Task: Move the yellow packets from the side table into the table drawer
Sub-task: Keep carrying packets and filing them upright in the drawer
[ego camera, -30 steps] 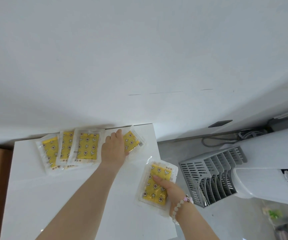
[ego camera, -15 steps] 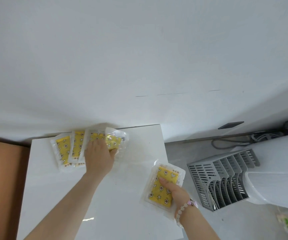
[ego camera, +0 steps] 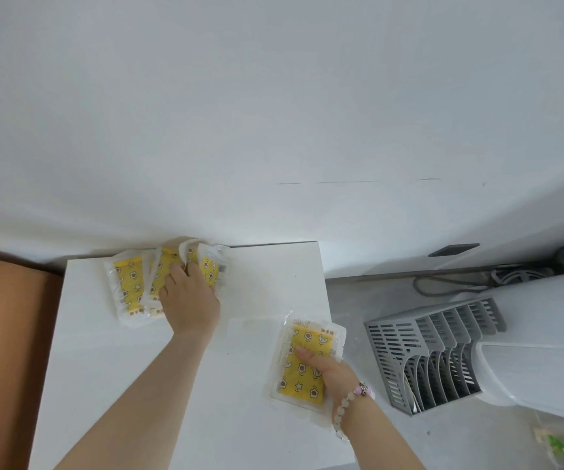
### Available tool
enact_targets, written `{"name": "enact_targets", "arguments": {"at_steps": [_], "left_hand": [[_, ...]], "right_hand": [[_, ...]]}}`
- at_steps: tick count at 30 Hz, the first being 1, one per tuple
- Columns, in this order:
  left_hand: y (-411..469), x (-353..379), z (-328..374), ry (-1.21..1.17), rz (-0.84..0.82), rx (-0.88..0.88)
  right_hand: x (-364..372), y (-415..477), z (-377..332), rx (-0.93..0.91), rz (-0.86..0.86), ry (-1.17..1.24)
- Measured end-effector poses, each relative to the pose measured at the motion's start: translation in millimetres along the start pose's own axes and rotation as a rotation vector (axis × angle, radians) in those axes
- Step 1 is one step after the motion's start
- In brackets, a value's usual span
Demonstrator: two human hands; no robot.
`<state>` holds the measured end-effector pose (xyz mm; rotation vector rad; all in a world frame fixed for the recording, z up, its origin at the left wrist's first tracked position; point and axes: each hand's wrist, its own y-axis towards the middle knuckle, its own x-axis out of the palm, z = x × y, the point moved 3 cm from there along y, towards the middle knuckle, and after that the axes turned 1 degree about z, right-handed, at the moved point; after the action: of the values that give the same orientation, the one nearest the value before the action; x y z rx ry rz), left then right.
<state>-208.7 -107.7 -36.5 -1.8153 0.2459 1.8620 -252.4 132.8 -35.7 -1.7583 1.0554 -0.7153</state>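
Note:
Several yellow packets in clear wrappers [ego camera: 131, 286] lie bunched at the far edge of the white side table [ego camera: 111, 385], against the wall. My left hand [ego camera: 190, 298] lies on top of them, its fingers curled round the packets on the right of the bunch, which stand lifted and crumpled. A single yellow packet [ego camera: 302, 362] is gripped by my right hand [ego camera: 328, 369] near the table's right edge, thumb on top. No drawer is in view.
A brown wooden surface [ego camera: 6, 334] adjoins the table on the left. On the floor to the right stands a grey slotted file rack [ego camera: 433, 347], beside a white appliance [ego camera: 538, 334] and cables [ego camera: 457, 281] along the wall.
My left hand has swept the rightmost packet left onto the others and now gathers the bunch, which looks crumpled. My right hand still holds its packet in the same place.

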Motion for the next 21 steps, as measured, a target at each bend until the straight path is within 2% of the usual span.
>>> {"name": "enact_targets", "arguments": {"at_steps": [3,5,9,11,16,21], "left_hand": [[-0.3,-1.5,0.4,-0.055,0.01,0.061],[-0.4,-3.3,-0.1,-0.186,-0.016,0.079],[-2.9,-14.4,-9.7,-0.462,-0.176,-0.123],[-4.0,-28.5,-7.6,-0.449,-0.225,-0.168],[-11.9,-81.7,19.8,-0.468,-0.412,-0.1],[-37.9,-147.3,61.0,-0.909,-0.568,-0.304]], "right_hand": [[-0.8,-1.2,-1.8,0.0,0.007,0.009],[-1.1,-5.3,-6.0,-0.011,0.008,0.018],[0.3,-22.9,-27.6,-0.027,0.017,0.04],[-2.4,-35.0,-45.9,-0.044,0.023,0.057],[-19.9,-79.2,-106.8,-0.137,0.068,0.141],[-46.2,-146.5,-170.7,-0.246,0.085,0.198]]}}
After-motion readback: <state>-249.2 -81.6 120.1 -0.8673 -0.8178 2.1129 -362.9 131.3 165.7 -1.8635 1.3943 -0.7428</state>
